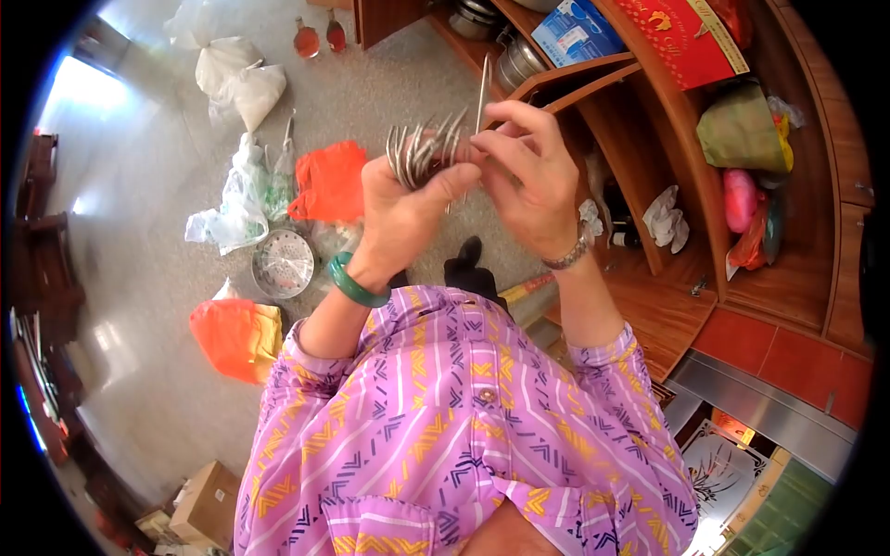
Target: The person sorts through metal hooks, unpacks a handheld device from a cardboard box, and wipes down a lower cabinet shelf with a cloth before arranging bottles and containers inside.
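Glossy grey floor (pixel 139 306) with window glare, wooden shelving (pixel 667 176) to the right

Bundle of spoons (pixel 422 153) in left hand (pixel 403 208), directly left of right hand (pixel 528 176), hands touching. Single spoon (pixel 482 93) upright in the right grip, just right of the bundle. Bangle (pixel 355 283) on left wrist, watch (pixel 567 257) on right wrist. Below the hands, on the floor (pixel 158 232): strainer (pixel 283 262) left of the left wrist, plastic bags (pixel 246 199) beyond it, two bottles (pixel 318 37) farther off, cardboard box (pixel 206 505) nearest. To the right, cabinet (pixel 667 167): pots (pixel 514 60) and boxes (pixel 640 32) on upper shelves, bags (pixel 746 139) in the right compartment.
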Demonstrator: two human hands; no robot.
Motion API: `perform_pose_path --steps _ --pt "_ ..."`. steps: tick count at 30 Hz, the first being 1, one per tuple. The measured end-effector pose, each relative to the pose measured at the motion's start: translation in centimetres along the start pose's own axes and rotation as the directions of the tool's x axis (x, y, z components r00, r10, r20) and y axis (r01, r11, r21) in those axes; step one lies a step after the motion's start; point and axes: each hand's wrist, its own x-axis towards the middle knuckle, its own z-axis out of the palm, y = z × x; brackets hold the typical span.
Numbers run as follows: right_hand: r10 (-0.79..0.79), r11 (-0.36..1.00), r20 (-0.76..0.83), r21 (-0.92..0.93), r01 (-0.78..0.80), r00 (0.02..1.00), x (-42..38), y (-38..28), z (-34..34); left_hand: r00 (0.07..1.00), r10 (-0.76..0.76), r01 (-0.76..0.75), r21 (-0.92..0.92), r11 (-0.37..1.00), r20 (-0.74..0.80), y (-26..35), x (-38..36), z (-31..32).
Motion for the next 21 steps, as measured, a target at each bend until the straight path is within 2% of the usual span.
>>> perform_pose_path --steps 2,3,5,6,7,9,10,11,15,18,21 --pt "-0.117 0.992 0.03 -0.036 0.118 0.993 0.4 0.2 0.3 0.997 -0.069 0.064 -0.167 0.984 -0.023 -0.2 0.3 -0.4" --pt "-0.113 0.993 0.035 -0.033 0.114 0.993 0.3 0.4 0.5 0.997 -0.074 0.068 -0.169 0.983 -0.027 -0.4 0.5 -0.6" --pt "-0.104 0.995 0.078 0.002 0.104 0.992 0.2 0.6 0.6 0.993 -0.121 0.109 -0.369 0.923 -0.01 -1.3 0.8 -1.1" --pt "-0.103 0.995 0.081 0.006 0.103 0.991 0.2 0.6 0.5 0.99 -0.139 0.13 -0.36 0.924 0.0 -1.5 0.9 -1.3" --pt "-0.054 0.998 0.106 0.037 0.05 0.993 0.2 0.6 0.4 0.99 -0.143 0.132 -0.361 0.923 -0.004 -1.5 1.1 -1.7" --pt "0.008 0.997 0.138 0.069 -0.018 0.99 0.4 0.5 0.3 0.974 -0.222 0.219 -0.499 0.838 0.054 -1.8 1.6 -2.2" --pt "0.063 0.991 0.155 0.104 -0.079 0.986 0.7 0.4 0.3 0.975 -0.22 0.21 -0.52 0.828 0.043 -2.1 1.9 -2.2" --pt "0.12 0.98 0.174 0.137 -0.145 0.977 0.7 0.4 0.3 0.971 -0.235 0.221 -0.524 0.822 0.042 -2.2 2.0 -2.1" --pt "0.159 0.95 0.201 0.236 -0.205 0.967 1.1 0.6 0.3 0.955 -0.292 0.28 -0.489 0.826 0.053 -1.2 2.4 -1.7" --pt "0.121 0.963 0.195 0.215 -0.163 0.973 1.5 1.0 -0.1 0.966 -0.247 0.258 -0.351 0.9 0.079 -1.1 2.8 -1.9" --pt "0.13 0.959 0.197 0.222 -0.173 0.972 1.4 1.0 -0.3 0.971 -0.206 0.234 -0.305 0.923 0.121 -0.9 3.0 -1.9"
